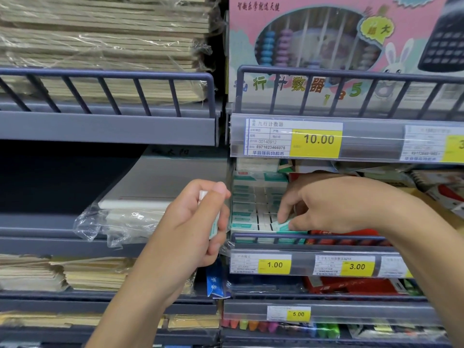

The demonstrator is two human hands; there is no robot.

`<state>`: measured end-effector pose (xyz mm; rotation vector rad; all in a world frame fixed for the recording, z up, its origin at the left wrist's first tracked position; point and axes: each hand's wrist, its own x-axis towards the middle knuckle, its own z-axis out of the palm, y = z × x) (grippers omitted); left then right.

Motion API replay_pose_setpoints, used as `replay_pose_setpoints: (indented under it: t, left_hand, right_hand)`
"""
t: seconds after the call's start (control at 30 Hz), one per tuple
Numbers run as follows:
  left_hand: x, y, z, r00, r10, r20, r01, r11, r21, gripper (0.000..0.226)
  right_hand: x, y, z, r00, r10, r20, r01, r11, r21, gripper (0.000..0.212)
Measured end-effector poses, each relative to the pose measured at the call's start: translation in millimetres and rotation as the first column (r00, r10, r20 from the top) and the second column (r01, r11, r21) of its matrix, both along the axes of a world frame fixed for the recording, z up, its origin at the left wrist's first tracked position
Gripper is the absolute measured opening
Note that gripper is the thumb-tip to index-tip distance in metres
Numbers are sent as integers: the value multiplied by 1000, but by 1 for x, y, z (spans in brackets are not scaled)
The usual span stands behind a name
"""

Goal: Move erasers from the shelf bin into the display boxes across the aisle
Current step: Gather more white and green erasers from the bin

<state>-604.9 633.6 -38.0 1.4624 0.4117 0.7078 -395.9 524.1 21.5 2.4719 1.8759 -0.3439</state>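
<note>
A box of white erasers in teal sleeves (253,209) sits on the middle shelf behind a grey rail (301,238), above a 1.00 price tag. My right hand (334,204) reaches into that box, and its thumb and fingers pinch one teal-sleeved eraser (283,226) at the box's front edge. My left hand (198,222) hovers just left of the box, its fingers curled round an eraser (213,227) whose white end and teal sleeve peek out. No display boxes are in view.
Wrapped stacks of exercise books (105,46) fill the left shelves. A pink abacus box (326,46) stands on the top right shelf. Red packs (346,233) lie right of the erasers. Highlighters (276,325) line the bottom shelf. Loose plastic wrap (110,222) hangs at centre left.
</note>
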Motion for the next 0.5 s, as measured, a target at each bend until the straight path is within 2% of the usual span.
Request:
replay_pose_setpoints:
  t: [0.1, 0.2, 0.37, 0.5]
  left_hand:
    - [2, 1, -1, 1000, -14, 5, 14, 1000, -4, 36]
    - [3, 3, -3, 999, -32, 13, 33, 999, -34, 30]
    - [3, 5, -4, 998, -55, 38, 56, 998, -31, 26]
    - [4, 5, -4, 998, -59, 21, 60, 998, -30, 22]
  right_hand:
    - [1, -2, 0, 1000, 24, 17, -23, 999, -39, 16]
    - [2, -4, -2, 999, 37, 20, -36, 998, -58, 20]
    - [3, -7, -7, 997, 76, -12, -77, 994, -82, 43]
    - [6, -10, -7, 996, 87, -34, -88, 995, -35, 38]
